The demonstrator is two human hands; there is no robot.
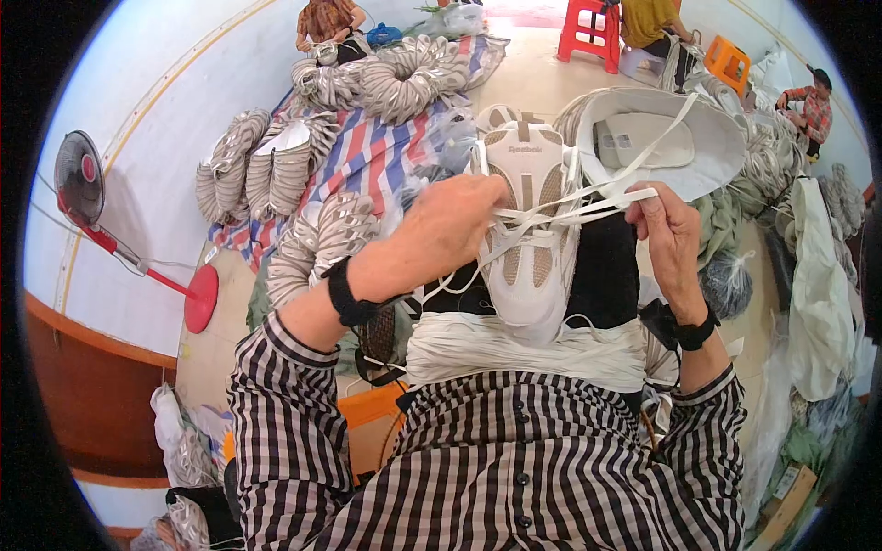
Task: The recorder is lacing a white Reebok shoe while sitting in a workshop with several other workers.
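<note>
A white sneaker (525, 294) with beige mesh lies on my lap, its toe towards me. White shoelaces (588, 217) cross over its front and stretch to the right. My right hand (669, 241) is raised off the shoe's right side, thumb and fingers pinched on the laces. At the shoe's left side, my left hand (446, 225) is closed where a lace runs to its fingers; its fingertips are partly hidden and slightly blurred. Across my lap, near the toe, lies a thick bundle of white laces (524, 354), beside black cloth (611, 280).
Coiled stacks of pale shoe parts (404, 78) rest on a striped sheet (354, 138) ahead. An oval white container (726, 138) holds a pale piece beyond the shoe. A red fan (87, 188) stands left. Other people sit farther off, near a red stool (590, 35) and an orange stool (728, 62).
</note>
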